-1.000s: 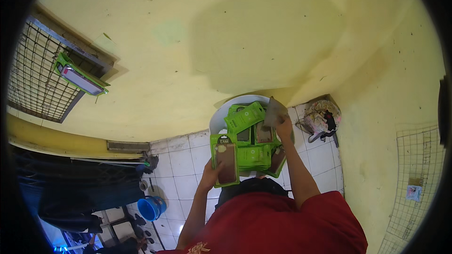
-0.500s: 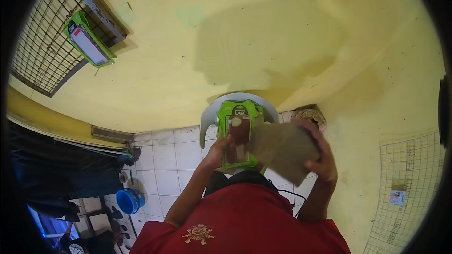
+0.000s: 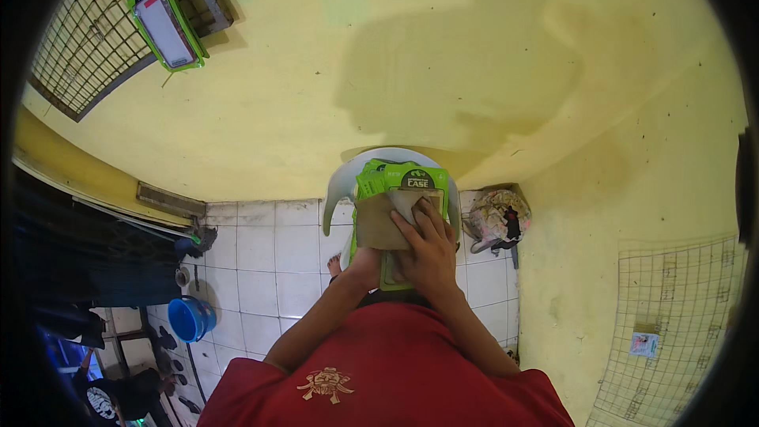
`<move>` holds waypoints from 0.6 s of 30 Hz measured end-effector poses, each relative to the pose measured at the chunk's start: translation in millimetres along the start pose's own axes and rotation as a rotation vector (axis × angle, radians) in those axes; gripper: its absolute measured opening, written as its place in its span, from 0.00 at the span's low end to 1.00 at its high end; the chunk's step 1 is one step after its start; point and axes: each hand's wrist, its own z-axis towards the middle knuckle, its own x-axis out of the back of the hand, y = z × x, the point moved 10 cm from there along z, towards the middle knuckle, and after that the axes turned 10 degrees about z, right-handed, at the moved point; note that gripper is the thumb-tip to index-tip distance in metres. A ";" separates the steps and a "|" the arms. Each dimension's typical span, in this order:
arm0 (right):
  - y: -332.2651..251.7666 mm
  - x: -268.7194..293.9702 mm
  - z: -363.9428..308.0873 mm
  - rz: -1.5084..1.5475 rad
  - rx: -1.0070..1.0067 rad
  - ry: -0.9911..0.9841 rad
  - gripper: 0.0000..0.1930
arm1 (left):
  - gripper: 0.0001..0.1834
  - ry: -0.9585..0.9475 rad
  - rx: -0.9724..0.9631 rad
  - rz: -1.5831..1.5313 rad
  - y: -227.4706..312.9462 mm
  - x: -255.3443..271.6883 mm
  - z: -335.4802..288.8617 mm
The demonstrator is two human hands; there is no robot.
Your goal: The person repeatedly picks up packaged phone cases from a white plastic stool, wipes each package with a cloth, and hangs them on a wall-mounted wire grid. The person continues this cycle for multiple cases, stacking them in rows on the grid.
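A brown cloth (image 3: pixel 379 225) lies across the front of a green phone case package (image 3: pixel 427 178). My right hand (image 3: pixel 431 253) presses the cloth onto the package, its fingers bent over the fabric. My left hand (image 3: pixel 364 262) is at the package's left side, its fingers hidden beneath the cloth. More green packages (image 3: pixel 375 178) lie under and behind this one, on a pale plastic chair (image 3: pixel 340 182) between me and the wall.
A wire rack (image 3: pixel 79 39) with a hanging phone case package (image 3: pixel 168 24) is at the upper left. A blue bucket (image 3: pixel 190 318) stands on the white tiles. A crumpled bundle (image 3: pixel 498 215) sits by the right corner, near a wire grid (image 3: pixel 672 300). Another person (image 3: pixel 118 395) is at the lower left.
My right hand has brought the cloth leftward from beside the package onto its front. The cloth now covers my left hand's fingers, and the package sits slightly farther right.
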 end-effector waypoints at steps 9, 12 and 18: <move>-6.9 10.8 -34.7 0.152 0.067 -0.328 0.29 | 0.34 0.147 -0.003 0.137 30.0 15.4 5.2; -8.4 29.3 -28.6 0.342 0.052 -0.350 0.31 | 0.34 0.233 -0.124 0.350 59.9 16.9 14.0; 2.1 69.9 19.1 0.262 0.025 0.159 0.33 | 0.31 0.129 -0.112 0.441 51.8 -11.9 15.4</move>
